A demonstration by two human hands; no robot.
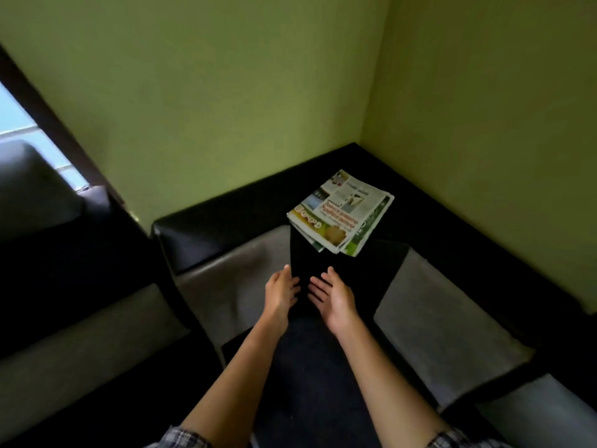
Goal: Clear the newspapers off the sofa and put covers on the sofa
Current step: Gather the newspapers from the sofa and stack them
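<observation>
The left forearm [232,376] comes in bare from 7 o'clock and the right forearm [381,367] from 5 o'clock, converging toward the middle of the view. The left hand [281,291] and the right hand [332,299] sit side by side just below centre (close, but not touching), palms turned toward each other. Both hands have loosely straight fingers and thumbs pointing toward 12 o'clock, and they hold nothing.

newspapers [340,212] on sofa [206,234], hands apart
</observation>
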